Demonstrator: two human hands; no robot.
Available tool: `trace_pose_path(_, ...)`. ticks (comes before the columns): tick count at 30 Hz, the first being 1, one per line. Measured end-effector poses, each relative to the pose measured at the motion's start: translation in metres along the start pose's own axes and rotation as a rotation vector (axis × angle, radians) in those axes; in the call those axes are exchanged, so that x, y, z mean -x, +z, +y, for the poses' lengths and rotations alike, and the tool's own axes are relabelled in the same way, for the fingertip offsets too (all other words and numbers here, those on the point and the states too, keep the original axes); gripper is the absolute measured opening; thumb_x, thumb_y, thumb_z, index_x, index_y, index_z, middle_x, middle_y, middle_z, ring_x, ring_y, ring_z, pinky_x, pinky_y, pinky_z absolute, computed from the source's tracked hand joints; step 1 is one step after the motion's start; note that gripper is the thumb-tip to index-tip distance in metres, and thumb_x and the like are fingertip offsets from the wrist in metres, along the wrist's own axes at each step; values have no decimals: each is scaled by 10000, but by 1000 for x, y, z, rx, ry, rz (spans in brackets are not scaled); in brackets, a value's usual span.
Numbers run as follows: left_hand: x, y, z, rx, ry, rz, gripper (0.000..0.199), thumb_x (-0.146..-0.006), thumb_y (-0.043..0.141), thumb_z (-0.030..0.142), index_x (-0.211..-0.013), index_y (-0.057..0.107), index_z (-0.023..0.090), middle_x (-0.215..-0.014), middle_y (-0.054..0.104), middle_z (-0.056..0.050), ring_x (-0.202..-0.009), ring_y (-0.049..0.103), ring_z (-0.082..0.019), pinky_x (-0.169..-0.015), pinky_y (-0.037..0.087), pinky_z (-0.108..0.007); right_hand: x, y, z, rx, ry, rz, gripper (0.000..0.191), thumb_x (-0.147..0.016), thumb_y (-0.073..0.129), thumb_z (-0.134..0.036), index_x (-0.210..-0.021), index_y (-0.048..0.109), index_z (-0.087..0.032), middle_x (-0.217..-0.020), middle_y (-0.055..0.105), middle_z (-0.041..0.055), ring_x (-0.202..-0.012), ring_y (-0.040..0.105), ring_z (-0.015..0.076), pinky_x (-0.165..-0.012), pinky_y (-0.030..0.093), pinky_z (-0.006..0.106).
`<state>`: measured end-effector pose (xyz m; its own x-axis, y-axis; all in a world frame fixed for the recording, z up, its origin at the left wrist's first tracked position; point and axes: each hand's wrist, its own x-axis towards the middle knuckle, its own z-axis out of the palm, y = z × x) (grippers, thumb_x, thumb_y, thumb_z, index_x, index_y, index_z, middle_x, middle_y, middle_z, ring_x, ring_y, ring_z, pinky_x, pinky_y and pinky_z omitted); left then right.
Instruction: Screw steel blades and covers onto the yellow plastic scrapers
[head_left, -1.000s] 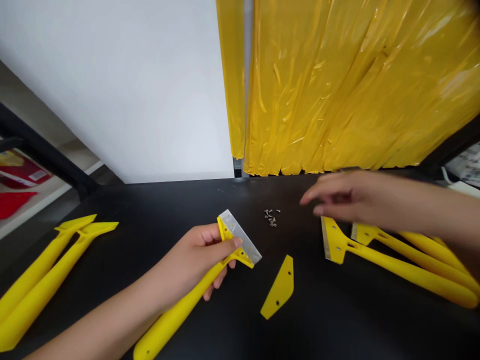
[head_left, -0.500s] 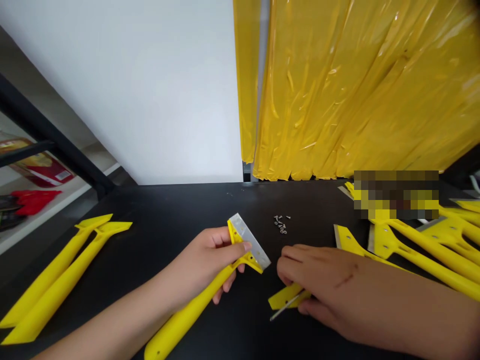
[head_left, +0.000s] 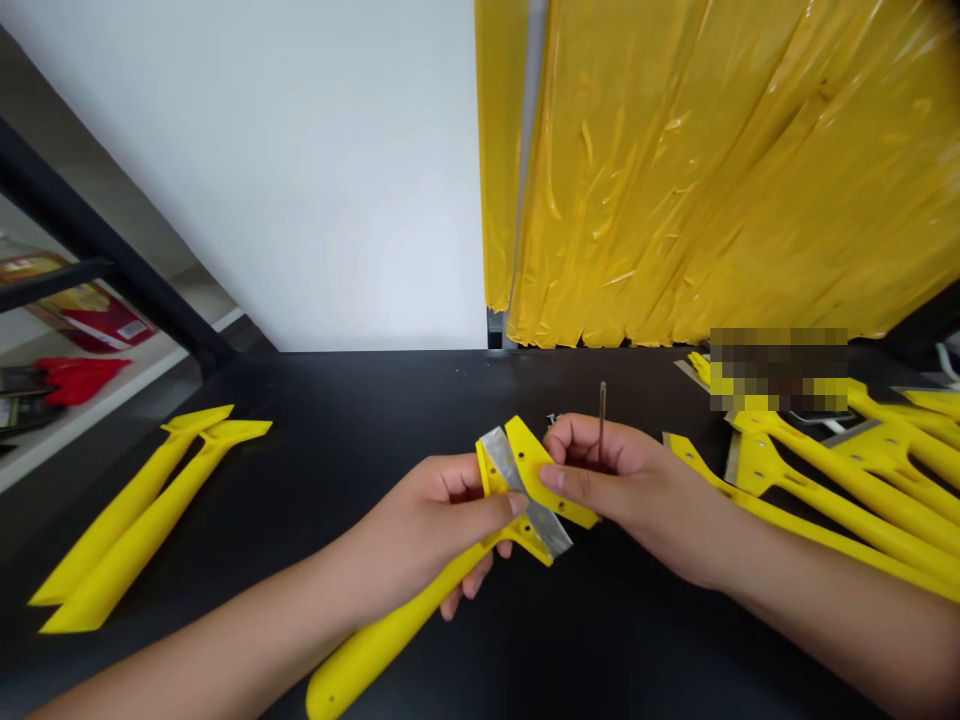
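My left hand [head_left: 450,520] is closed around the head of a yellow scraper [head_left: 397,625], its thumb pressing a metal blade [head_left: 551,530] onto the head. In my right hand [head_left: 622,470], thumb and fingers pinch a yellow cover plate [head_left: 531,462] with small holes. A thin metal screwdriver shaft [head_left: 602,410] sticks up from the same hand; its handle is hidden. The plate's lower-left edge overlaps the blade, tilted against it. Small screws [head_left: 553,420] lie on the table just behind my right hand, mostly covered by it.
Two yellow scraper handles [head_left: 142,510] lie on the black table [head_left: 337,420] at the left. Several scrapers with blades [head_left: 817,470] are spread at the right, near a blurred patch. Yellow plastic-wrapped material [head_left: 675,180] and a white panel [head_left: 337,180] stand behind. A shelf [head_left: 157,360] is at far left.
My right hand has lifted the yellow cover plate off the table and brought it left against the blade. The screwdriver shaft now points up. My left hand still holds the scraper.
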<state>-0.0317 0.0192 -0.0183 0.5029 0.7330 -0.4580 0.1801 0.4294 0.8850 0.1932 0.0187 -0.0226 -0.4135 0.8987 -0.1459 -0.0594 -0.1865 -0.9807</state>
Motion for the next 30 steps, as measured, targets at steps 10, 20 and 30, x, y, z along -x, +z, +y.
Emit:
trace_pose_path(10, 2, 9, -3, 43, 79, 30, 230, -938, 704, 401, -919, 682, 172, -706, 644, 14, -449, 560, -78, -348, 463, -143, -6, -2, 11, -8, 28, -24, 418, -806, 873, -504, -845, 581, -208, -773, 539, -41, -674, 407, 109, -594, 325, 254)
trace_pose_path(20, 0, 9, -5, 70, 112, 9, 177, -944, 707, 358, -950, 665, 185, -720, 638, 26, -450, 552, -68, -357, 466, -138, -6, -6, 14, -24, 75, -47, 428, -821, 838, -553, -871, 578, -217, -772, 545, -45, -641, 435, 103, -555, 323, 242)
trace_pose_path(30, -4, 10, -9, 15, 126, 15, 255, -966, 699, 442, -923, 627, 202, -634, 591, 62, -420, 521, -63, -346, 449, -129, -6, -2, 12, 248, -123, 31, 354, -847, 837, -449, -796, 567, -226, -737, 497, -48, -691, 414, 131, -631, 351, 276)
